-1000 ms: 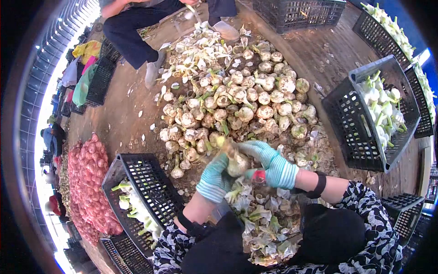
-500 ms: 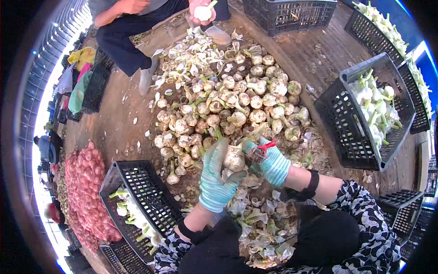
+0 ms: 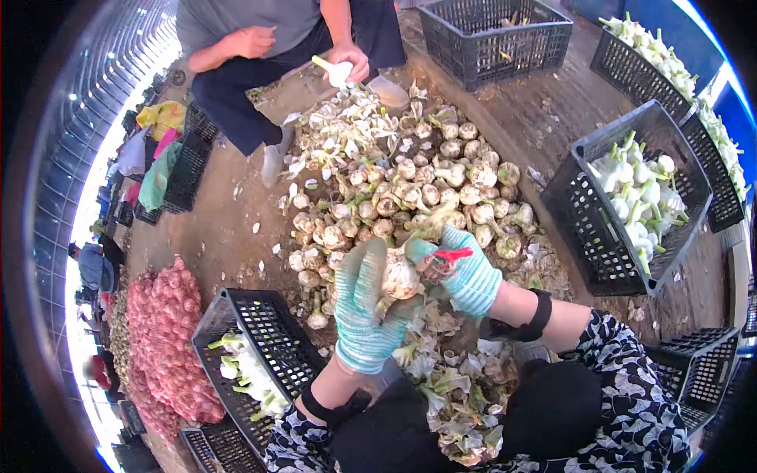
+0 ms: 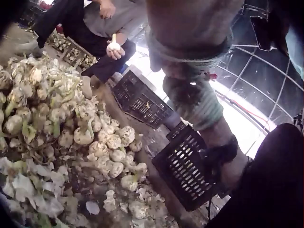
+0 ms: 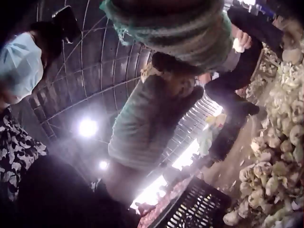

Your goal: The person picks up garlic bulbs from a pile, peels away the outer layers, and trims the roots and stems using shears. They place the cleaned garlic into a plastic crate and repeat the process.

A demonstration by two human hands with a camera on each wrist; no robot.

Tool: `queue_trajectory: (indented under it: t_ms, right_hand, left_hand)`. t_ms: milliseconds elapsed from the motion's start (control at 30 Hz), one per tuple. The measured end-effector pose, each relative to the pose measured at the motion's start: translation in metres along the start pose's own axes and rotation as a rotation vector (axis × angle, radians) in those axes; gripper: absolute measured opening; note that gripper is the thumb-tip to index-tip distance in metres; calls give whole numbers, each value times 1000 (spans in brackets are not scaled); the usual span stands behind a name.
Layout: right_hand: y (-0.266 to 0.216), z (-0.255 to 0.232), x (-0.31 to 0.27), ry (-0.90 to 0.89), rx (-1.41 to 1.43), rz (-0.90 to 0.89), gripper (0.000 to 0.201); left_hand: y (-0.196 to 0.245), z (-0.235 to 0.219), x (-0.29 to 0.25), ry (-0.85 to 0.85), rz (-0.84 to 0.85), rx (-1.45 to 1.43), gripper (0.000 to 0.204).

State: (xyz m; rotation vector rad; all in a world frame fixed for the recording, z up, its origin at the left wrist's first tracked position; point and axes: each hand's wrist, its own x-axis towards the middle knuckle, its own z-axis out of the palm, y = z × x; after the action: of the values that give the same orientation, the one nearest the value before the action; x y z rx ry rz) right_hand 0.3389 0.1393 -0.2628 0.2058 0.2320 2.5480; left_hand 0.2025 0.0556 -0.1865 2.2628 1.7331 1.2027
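My gloved left hand (image 3: 361, 311) holds a garlic bulb (image 3: 400, 277) between fingers and thumb in the head view, above the pile of unpeeled garlic (image 3: 430, 193). The bulb has brownish outer skin, and a dry loosened strip of skin (image 3: 434, 225) sticks up over it. My gloved right hand (image 3: 475, 280) grips a small tool with a red handle (image 3: 454, 254), its thumb against the bulb's right side. The tool's working end is hidden. Both wrist views show the gloves dark and close, with the bulb mostly covered.
Loose peelings (image 3: 465, 386) lie between my legs. A black crate (image 3: 260, 339) of trimmed garlic stands at left, another crate (image 3: 587, 213) at right. Pink net sacks (image 3: 169, 339) are far left. Opposite sits a person (image 3: 260, 47) holding a white bulb (image 3: 339, 73).
The left hand has opened from a closer grip to longer fingers along the bulb. The right hand has turned, bringing the red handle up. The person opposite has come further into view.
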Motion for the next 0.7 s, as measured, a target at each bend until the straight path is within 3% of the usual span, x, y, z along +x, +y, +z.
queue_trajectory:
  t_ms: [33, 67, 133, 167, 200, 267, 300, 400, 467, 533, 567, 600, 667, 700]
  right_hand:
    - [1, 17, 0, -140, 125, 143, 48]
    - [11, 35, -1, -157, 116, 148, 48]
    - [35, 71, -5, -6, -1065, -503, 37]
    - [33, 89, -6, -75, -1404, -544, 24]
    - [36, 101, -9, -94, -1409, -547, 24]
    - [44, 126, -15, 10, -1031, -323, 24]
    - [50, 141, -22, 39, -1214, -353, 23]
    - [60, 175, -37, -8, -1130, -271, 24]
    - [68, 195, -48, -99, -1308, -328, 22]
    - [74, 203, -59, -59, -1234, -318, 22]
    - [76, 204, -65, 25, -1011, -349, 21]
    - [78, 214, -72, 8, -1026, -357, 21]
    - [86, 240, -84, -421, -938, -91, 22]
    - [99, 256, -96, -125, -1449, -308, 25]
  left_hand:
    - [4, -7, 5, 3, -7, -33, 70]
    - [10, -16, 9, 11, 9, -24, 70]
    - [24, -34, 15, 37, 67, 32, 71]
    - [31, -42, 18, 54, 76, 44, 73]
    - [39, -51, 20, 67, 87, 54, 73]
    - [54, -70, 26, 83, 174, 58, 74]
    - [62, -78, 26, 90, 184, 76, 75]
    - [92, -100, 29, 133, 230, 47, 74]
    - [110, -116, 31, 159, 284, 74, 73]
    - [133, -129, 32, 173, 308, 25, 78]
    - [142, -135, 31, 186, 302, 23, 73]
    - [152, -137, 29, 201, 320, 25, 73]
    - [172, -137, 25, 210, -45, -973, 68]
    - [174, -139, 24, 237, -98, -882, 58]
